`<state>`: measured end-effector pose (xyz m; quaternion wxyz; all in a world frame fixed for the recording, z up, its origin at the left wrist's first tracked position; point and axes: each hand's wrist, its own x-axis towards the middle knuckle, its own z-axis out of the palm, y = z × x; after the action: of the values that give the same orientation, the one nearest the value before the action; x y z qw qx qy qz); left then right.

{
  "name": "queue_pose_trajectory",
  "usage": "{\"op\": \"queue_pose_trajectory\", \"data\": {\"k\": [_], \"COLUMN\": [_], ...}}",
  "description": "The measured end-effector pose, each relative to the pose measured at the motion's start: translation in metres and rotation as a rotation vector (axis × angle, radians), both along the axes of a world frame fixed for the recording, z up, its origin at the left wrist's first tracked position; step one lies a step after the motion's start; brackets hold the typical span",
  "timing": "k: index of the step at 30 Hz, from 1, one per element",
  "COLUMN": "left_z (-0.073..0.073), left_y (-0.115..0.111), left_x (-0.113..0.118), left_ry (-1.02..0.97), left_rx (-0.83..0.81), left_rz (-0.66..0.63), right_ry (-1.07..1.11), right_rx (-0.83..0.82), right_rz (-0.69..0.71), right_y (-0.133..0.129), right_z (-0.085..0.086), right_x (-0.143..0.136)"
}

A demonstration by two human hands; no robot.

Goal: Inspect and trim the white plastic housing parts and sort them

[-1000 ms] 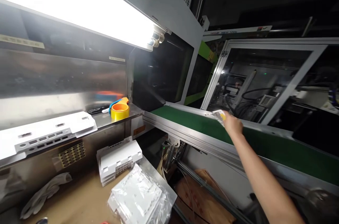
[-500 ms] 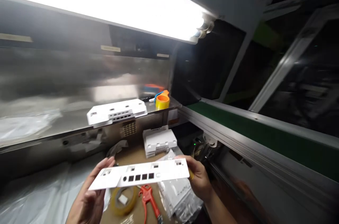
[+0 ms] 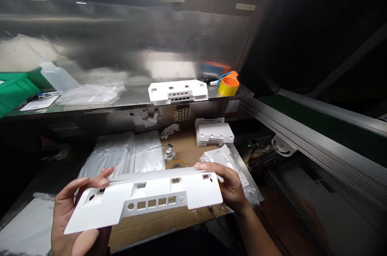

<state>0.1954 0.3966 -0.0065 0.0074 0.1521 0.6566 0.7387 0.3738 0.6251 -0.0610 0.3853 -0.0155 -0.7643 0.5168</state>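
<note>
Between my two hands is a white plastic router housing (image 3: 157,203), its port side facing me. That side has a row of square openings, a round hole at one end and small slots along the upper edge. My left hand (image 3: 80,211) grips the left end, thumb below and fingers on top. At the opposite end my right hand (image 3: 228,187) holds on, fingers over the upper edge; its thumb is hidden. Behind the housing lie a tape roll (image 3: 177,164), mostly covered, and a small metal-topped bottle (image 3: 169,152).
A similar white housing (image 3: 178,91) sits on the steel shelf (image 3: 133,96), near a yellow-orange tape roll (image 3: 228,85) and a green bin (image 3: 18,88). Stacked white housings (image 3: 214,131), bagged parts (image 3: 228,159) and plastic bags (image 3: 121,153) lie below. A green conveyor (image 3: 317,121) runs along the right.
My view has swung down and left, bringing the green bin into sight. The housing is nearer and tilted, with more of its port side showing; both hands still hold it.
</note>
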Motion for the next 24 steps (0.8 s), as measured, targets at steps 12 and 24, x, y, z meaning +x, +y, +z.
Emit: {"op": "queue_pose_trajectory", "data": {"k": [12,24], "left_z": [-0.008,-0.014], "left_y": [-0.013,-0.017], "left_x": [0.007,0.004], "left_ry": [0.038,0.215], "left_rx": [0.099,0.177], "left_rz": [-0.012,-0.032], "right_ry": [-0.031,0.003], "right_rx": [-0.038,0.065], "right_rz": [0.03,0.059], "right_y": [-0.008,0.003], "right_z": [-0.007,-0.024], "right_x": [-0.01,0.002]}}
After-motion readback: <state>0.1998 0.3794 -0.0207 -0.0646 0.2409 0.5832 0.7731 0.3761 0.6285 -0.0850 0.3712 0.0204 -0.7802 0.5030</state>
